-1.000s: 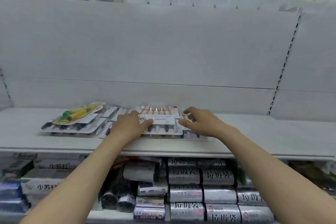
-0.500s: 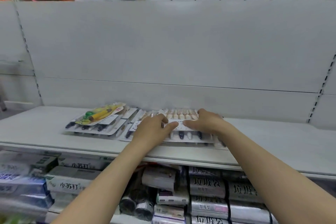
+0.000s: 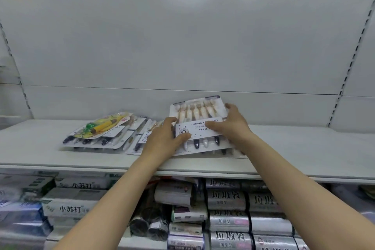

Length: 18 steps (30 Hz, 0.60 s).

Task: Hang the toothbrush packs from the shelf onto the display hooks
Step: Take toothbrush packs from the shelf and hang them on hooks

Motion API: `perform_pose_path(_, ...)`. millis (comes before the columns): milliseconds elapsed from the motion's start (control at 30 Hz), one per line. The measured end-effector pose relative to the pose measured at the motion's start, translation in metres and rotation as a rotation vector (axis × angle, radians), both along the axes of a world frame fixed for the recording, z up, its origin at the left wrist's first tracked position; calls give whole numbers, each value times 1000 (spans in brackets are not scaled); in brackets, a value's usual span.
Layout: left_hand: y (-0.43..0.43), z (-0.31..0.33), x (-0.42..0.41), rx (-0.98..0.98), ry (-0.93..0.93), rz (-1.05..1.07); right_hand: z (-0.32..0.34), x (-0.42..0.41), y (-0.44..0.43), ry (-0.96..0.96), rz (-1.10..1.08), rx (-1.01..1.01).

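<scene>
Toothbrush pack point(image 3: 194, 115), clear blister with white label card, tilts up, pinched by left hand point(image 3: 162, 140) and right hand point(image 3: 232, 126).

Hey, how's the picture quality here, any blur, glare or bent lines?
Head view: the wide lens bows the white store shelf and tilts its side rails; lighting is flat, with no hard shadows and little glare; corners are soft, while print on the clear multi-toothbrush pack is partly readable.

Shelf point(image 3: 304, 148) lies bare to the right and far left; heaped packs point(image 3: 105, 136) crowd the middle, back panel point(image 3: 182, 46) close behind them.
</scene>
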<state>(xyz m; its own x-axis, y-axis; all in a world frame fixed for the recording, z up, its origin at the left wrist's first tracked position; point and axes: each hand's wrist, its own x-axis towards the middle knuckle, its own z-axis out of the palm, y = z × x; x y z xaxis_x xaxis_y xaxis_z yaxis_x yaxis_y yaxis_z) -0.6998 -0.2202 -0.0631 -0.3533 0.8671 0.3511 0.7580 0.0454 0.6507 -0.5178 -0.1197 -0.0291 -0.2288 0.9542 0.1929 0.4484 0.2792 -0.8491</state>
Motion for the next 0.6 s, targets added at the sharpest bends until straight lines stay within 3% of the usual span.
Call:
perform_pose_path(133,-7,11,-16,43,-42,-14,16,-6,-6,440,95,-195)
perform_pose_path(233,-14,24,-50,138,-35,75,25,-12,-8,602,111,-114)
perform_pose_path(333,-17,34,-102,181,72,313,33,-23,-8,664,154,-37)
perform_pose_path(467,-20,36,-157,-185,196,601,34,-46,-12,607,178,9)
perform_pose_path(533,-21,34,-165,-397,185,631,34,-56,-15,624,199,0)
perform_pose_path(600,-19,29,-168,-470,174,607,35,-64,-17,618,214,17)
